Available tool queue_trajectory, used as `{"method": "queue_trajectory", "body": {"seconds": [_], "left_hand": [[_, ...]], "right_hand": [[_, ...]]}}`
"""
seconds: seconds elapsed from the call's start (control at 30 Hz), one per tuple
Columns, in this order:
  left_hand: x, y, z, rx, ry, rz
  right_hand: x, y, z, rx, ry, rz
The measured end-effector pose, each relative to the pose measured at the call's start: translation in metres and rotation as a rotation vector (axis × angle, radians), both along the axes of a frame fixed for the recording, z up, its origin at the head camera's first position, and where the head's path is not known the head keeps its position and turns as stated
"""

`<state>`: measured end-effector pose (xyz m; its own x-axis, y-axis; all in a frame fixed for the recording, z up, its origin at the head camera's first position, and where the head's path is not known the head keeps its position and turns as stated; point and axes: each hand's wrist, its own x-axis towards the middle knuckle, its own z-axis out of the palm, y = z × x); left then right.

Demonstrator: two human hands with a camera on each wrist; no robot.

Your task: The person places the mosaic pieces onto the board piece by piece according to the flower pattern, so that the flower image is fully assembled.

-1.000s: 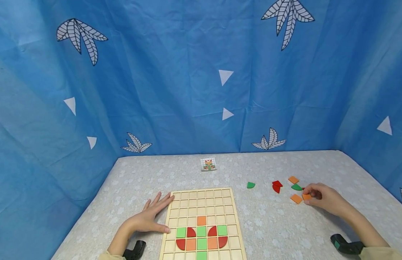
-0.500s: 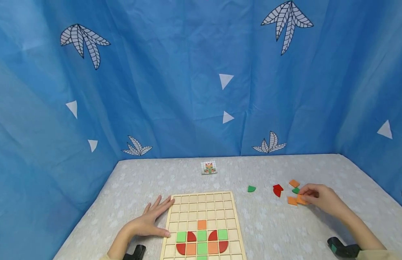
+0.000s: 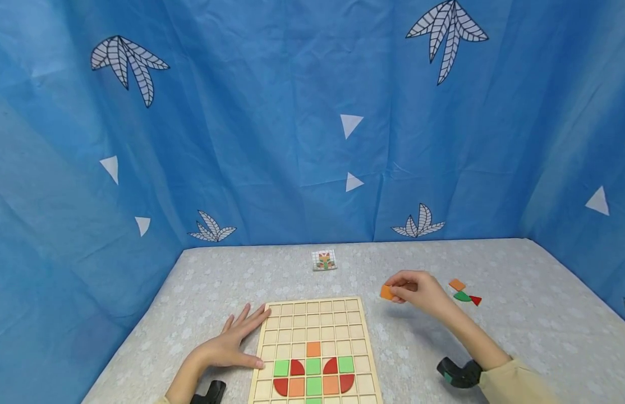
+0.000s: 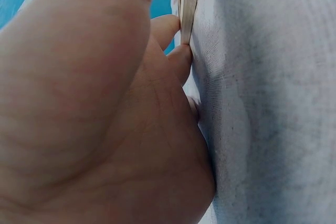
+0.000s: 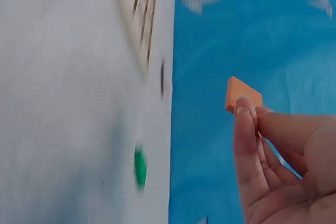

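My right hand (image 3: 416, 289) pinches an orange square tile (image 3: 386, 292) between thumb and fingertips, above the table to the right of the board. The right wrist view shows the same orange tile (image 5: 243, 95) raised off the cloth. My left hand (image 3: 230, 345) rests with spread fingers against the left edge of the wooden grid board (image 3: 297, 322), its thumb and index fingertip at the frame. On the board lie green squares (image 3: 313, 366), red quarter-round pieces (image 3: 280, 386) and orange squares (image 3: 313, 349). The left wrist view shows mostly palm (image 4: 152, 145).
An orange tile (image 3: 457, 284), a green piece (image 3: 462, 296) and a red piece (image 3: 476, 300) lie at the right. A green piece (image 5: 140, 167) shows near the right hand. At the back stands a small pattern card (image 3: 324, 260). A blue curtain (image 3: 292, 140) surrounds the table.
My right hand has picked up an orange tile and carried it left toward the board. The hand and forearm now cover the area of some loose pieces. The left hand stays put.
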<state>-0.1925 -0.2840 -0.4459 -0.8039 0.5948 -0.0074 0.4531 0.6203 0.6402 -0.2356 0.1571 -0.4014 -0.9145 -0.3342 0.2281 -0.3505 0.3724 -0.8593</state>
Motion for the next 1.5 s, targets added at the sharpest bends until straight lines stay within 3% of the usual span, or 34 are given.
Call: {"method": "queue_trajectory", "body": {"seconds": [0.23, 0.57, 1.1, 1.5], "left_hand": [[0.0, 0.001, 0.001, 0.0, 0.0, -0.002], [0.0, 0.0, 0.001, -0.008, -0.014, 0.01], [-0.001, 0.0, -0.001, -0.014, -0.013, 0.015], [0.0, 0.0, -0.001, -0.006, 0.001, 0.004]], "right_hand": [[-0.003, -0.054, 0.001, -0.123, -0.052, 0.091], [-0.003, -0.101, -0.015, -0.201, -0.11, 0.201], [0.005, -0.132, -0.035, -0.122, -0.149, 0.306], [0.002, -0.136, -0.043, 0.004, -0.074, 0.301]]}}
